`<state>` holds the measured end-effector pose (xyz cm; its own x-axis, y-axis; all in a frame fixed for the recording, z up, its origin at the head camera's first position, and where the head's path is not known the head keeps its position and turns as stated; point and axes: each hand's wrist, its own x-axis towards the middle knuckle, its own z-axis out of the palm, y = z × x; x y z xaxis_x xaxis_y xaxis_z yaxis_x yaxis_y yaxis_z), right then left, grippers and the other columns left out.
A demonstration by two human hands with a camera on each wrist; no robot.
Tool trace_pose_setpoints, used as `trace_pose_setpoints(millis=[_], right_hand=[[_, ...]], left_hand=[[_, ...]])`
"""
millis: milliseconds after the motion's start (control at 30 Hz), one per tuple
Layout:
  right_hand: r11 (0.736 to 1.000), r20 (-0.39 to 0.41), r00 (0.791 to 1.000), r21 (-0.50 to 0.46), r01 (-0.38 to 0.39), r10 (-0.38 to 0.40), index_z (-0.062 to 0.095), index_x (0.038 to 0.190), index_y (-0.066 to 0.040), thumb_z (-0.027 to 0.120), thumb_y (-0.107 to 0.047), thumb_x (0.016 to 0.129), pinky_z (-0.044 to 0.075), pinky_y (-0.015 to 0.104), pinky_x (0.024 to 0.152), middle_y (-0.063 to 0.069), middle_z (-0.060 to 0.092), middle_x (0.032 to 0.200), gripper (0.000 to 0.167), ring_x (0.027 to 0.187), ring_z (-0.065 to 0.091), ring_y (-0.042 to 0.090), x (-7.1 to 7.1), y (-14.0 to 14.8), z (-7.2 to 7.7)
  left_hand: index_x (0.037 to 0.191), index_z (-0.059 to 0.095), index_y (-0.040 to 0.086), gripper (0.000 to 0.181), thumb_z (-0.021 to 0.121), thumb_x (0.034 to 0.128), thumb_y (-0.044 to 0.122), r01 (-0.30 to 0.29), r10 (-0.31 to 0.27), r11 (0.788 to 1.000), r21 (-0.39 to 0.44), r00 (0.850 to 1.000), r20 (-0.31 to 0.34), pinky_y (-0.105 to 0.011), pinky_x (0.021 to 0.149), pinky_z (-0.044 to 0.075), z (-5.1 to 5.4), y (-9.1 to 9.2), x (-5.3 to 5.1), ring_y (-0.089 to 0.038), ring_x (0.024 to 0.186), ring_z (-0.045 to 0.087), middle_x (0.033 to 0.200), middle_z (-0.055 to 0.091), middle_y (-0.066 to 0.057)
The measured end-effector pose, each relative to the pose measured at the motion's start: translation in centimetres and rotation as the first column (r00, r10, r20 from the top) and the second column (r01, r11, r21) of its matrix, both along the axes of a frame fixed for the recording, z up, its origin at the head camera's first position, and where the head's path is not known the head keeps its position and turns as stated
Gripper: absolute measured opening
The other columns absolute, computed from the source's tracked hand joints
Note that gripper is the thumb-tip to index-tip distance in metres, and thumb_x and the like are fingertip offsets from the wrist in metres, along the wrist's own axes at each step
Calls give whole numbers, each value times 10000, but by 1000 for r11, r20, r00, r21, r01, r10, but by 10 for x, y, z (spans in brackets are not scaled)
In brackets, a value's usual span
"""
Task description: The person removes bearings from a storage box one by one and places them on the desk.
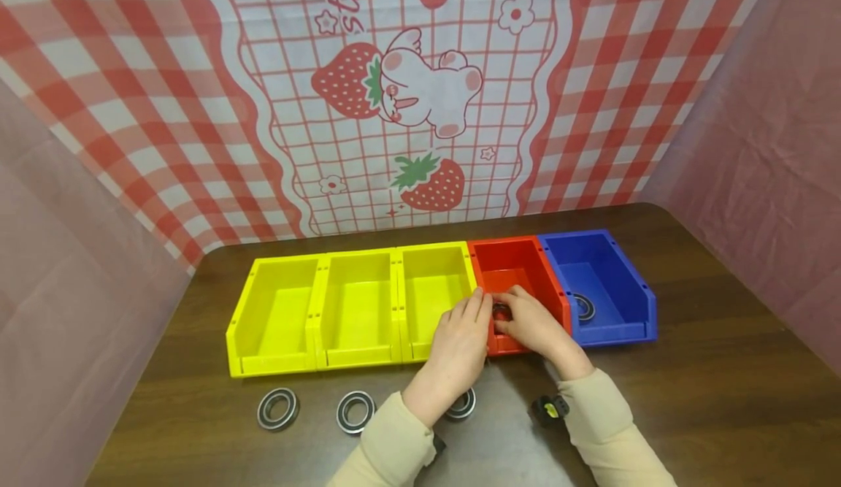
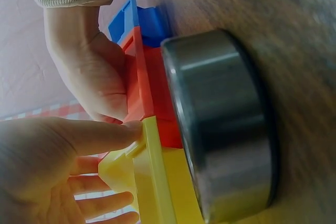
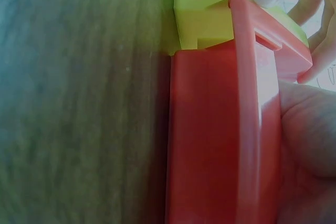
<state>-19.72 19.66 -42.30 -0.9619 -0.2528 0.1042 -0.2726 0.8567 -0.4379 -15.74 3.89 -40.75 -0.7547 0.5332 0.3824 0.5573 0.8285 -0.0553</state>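
My right hand (image 1: 534,324) reaches into the red bin (image 1: 555,282) and holds a ball bearing (image 1: 501,310) near its front, the ring partly covered by the fingers. Close beside it, my left hand (image 1: 462,337) lies over the side wall where a yellow bin (image 1: 434,261) meets the red one. In the left wrist view the left thumb (image 2: 113,135) touches the front corner of the yellow bin, and the other fingers extend loosely. The right wrist view shows the red bin's front wall (image 3: 210,129) with the right hand behind it; the bearing is hidden there.
Left of these stand two more yellow bins (image 1: 320,326). A blue bin (image 1: 637,282) at the right end contains another bearing (image 1: 583,307). On the brown table (image 1: 197,414), bearings lie before the yellow bins: one left (image 1: 278,409), one middle (image 1: 355,412), one by the left wrist (image 1: 463,404).
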Motion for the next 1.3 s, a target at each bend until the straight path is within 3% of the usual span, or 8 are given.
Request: trace_pose_setpoints(millis=[267,667,1300], right_hand=[[999,30,999,-10,34,-34,630,1042,53,703,-92,703,444,444,858,146,574,919,376,837,558,290,-3,-1,3],[997,84,994,1,74,-73,602,1104,42,717,-139,727,413,486,910,210,606,1082,434,998,563,368,-4,-4,6],[999,90,995,-7,50,-49,593,1110,64,685,-123,741,427,490,894,217,611,1077,424,973,574,363,-3,-3,7]], left_hand=[[1299,469,57,683,751,721,286,3,-3,1000,11,1000,-13,-326,839,472,0,0,1,-214,1101,529,1325,483,-88],[1316,451,64,685,737,738,297,-5,5,1000,-4,1000,25,-321,849,467,2,0,1,-210,1106,523,1341,469,-82],[1301,465,54,658,730,744,282,0,0,1000,2,1000,-7,-320,851,467,-1,1,0,-211,1084,534,1320,488,-93]])
